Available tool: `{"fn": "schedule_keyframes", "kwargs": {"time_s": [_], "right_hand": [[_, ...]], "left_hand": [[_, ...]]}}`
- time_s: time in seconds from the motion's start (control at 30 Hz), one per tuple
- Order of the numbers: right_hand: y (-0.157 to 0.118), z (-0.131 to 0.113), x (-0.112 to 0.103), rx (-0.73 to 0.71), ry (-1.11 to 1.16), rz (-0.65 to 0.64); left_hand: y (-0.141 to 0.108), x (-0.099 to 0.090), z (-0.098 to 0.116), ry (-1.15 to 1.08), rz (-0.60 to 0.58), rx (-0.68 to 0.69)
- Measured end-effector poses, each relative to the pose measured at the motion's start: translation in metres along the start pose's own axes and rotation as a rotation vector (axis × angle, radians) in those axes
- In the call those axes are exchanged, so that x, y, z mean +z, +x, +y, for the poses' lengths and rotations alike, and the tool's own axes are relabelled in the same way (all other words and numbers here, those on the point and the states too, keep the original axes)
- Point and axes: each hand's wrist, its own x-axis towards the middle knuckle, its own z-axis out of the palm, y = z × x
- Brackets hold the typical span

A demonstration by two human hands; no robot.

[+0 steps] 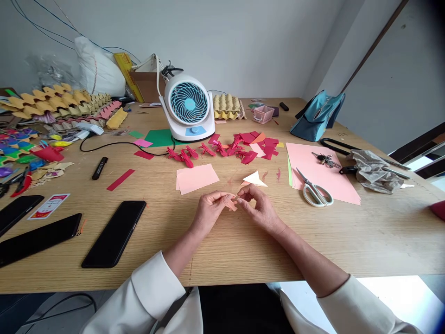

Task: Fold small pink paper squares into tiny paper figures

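My left hand (210, 207) pinches a small folded piece of pink paper (231, 204) just above the wooden table. On the paper's other side, my right hand (259, 208) has its thumb and index finger closed at its edge. Flat pink paper rectangles (197, 178) lie just beyond my left hand. Near my right fingers rests a pale folded paper piece (255, 178). Farther back, a row of red folded paper shapes (207, 149) runs toward a heap of red paper pieces (269, 147). White-handled scissors (314, 191) lie with blades apart on pink sheets (342, 183).
A white fan (189, 109) stands at the back, its black cable running left. Phones (114, 234) and a black marker (100, 168) lie to the left. Egg trays (52, 104) are piled at far left. Keys (326, 160) and a blue bag (318, 116) are on the right.
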Motion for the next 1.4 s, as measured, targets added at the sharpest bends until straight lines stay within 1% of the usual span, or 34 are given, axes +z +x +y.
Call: {"fn": "schedule_keyframes", "kwargs": {"time_s": [0.2, 0.37, 0.5, 0.6, 0.67, 0.77, 0.87, 0.93, 1.03, 1.1, 1.27, 1.37, 1.4], "right_hand": [[0.000, 0.002, 0.004, 0.048, -0.022, -0.083], [0.001, 0.003, 0.007, 0.136, 0.047, -0.122], [0.000, 0.004, 0.008, 0.174, 0.101, -0.192], [0.000, 0.006, 0.006, 0.216, 0.128, -0.214], [0.000, 0.006, 0.005, 0.240, 0.184, -0.229], [0.001, 0.005, 0.002, 0.257, 0.331, -0.286], [0.002, 0.005, 0.000, 0.280, 0.520, -0.373], [0.001, 0.006, -0.001, 0.310, 0.635, -0.410], [0.000, 0.009, -0.003, 0.386, 0.762, -0.405], [-0.001, 0.010, -0.004, 0.428, 0.825, -0.406], [-0.002, 0.007, -0.002, 0.489, 0.904, -0.452], [-0.001, 0.004, -0.001, 0.475, 0.850, -0.501], [0.000, 0.003, -0.001, 0.462, 0.809, -0.497]], "left_hand": [[0.002, 0.000, -0.004, -0.047, 0.026, 0.010], [0.001, 0.002, -0.007, -0.060, 0.028, -0.003], [0.001, 0.003, -0.007, -0.061, 0.039, -0.004], [0.001, 0.000, -0.004, -0.098, 0.039, -0.023], [0.003, -0.004, -0.001, -0.155, 0.038, -0.027], [0.005, -0.009, 0.003, -0.281, -0.006, -0.053], [0.006, -0.011, 0.005, -0.309, -0.049, -0.058], [0.005, -0.012, 0.006, -0.300, -0.130, -0.042], [0.003, -0.012, 0.008, -0.324, -0.288, -0.005], [0.003, -0.012, 0.009, -0.336, -0.337, 0.012], [0.002, -0.012, 0.017, -0.322, -0.383, 0.041], [0.002, -0.010, 0.020, -0.341, -0.380, 0.013], [0.002, -0.010, 0.020, -0.341, -0.366, 0.001]]}}
